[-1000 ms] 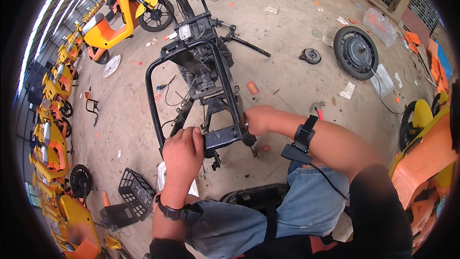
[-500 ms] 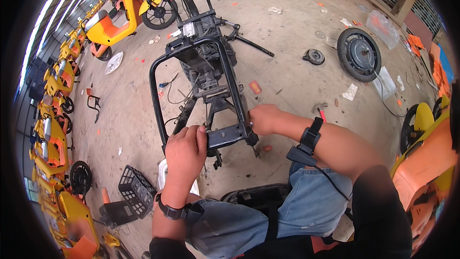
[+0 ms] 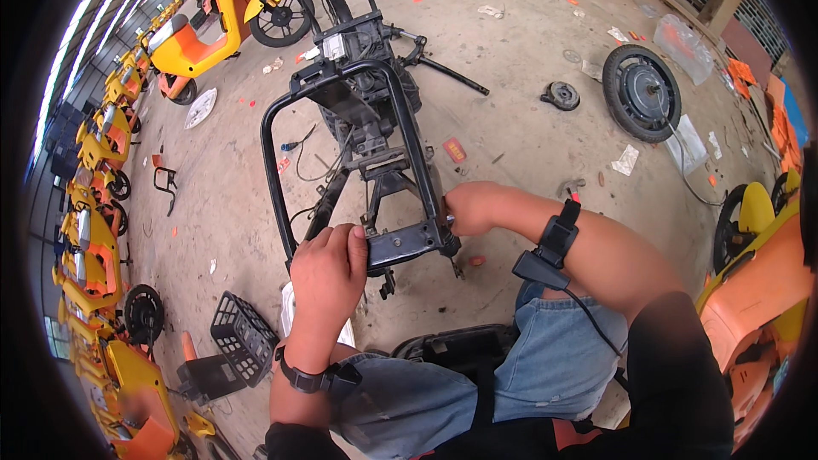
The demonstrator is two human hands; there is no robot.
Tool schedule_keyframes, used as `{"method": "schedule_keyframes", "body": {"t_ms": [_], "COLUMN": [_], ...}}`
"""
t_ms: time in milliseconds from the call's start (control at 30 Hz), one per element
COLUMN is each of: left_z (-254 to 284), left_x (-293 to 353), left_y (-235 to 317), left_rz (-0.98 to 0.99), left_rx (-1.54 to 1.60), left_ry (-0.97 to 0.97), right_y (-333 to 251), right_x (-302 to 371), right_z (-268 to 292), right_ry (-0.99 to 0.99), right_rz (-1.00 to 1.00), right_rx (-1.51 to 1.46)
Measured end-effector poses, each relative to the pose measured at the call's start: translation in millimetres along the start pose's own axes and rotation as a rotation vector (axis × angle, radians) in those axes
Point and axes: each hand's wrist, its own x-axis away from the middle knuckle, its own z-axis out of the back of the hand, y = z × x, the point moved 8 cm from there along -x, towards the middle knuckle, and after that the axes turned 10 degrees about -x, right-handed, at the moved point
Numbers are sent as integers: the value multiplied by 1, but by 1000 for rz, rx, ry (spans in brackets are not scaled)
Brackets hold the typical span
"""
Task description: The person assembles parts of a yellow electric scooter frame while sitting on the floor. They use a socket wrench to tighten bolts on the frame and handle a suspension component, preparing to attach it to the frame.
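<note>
**Black frame grasped at its near end**

The frame is placed in front of the person, its far end cut off by the upper edge. Its near left corner is grasped by the left hand's grip. The right hand's is clenched beside the right corner; whether the small metal piece there is held cannot be told. Printing is borne by a red card, too small to be read. A hammer is partly hidden by the right forearm.
</note>
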Motion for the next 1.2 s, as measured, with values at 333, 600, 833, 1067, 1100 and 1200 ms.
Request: {"method": "schedule_keyframes", "body": {"t_ms": [333,600,833,1067,1100,1200], "left_z": [0,0,2,0,0,0], "left_x": [1,0,1,1,1,1], "left_y": [0,1,3,2,3,2], "left_rz": [-9,-30,-32,-34,-26,-38], "left_rx": [7,-13,-20,-33,-25,-36], "left_ry": [-4,20,33,19,2,18], "right_y": [1,18,14,18,18,17], "right_x": [9,0,-4,-9,-10,-11], "right_z": [2,-12,-10,-15,-15,-15], "right_ry": [-215,-372,-355,-379,-377,-365], "right_rz": [-122,-183,-160,-159,-154,-143], "right_rx": [-264,-424,-395,-357,-353,-338]}}
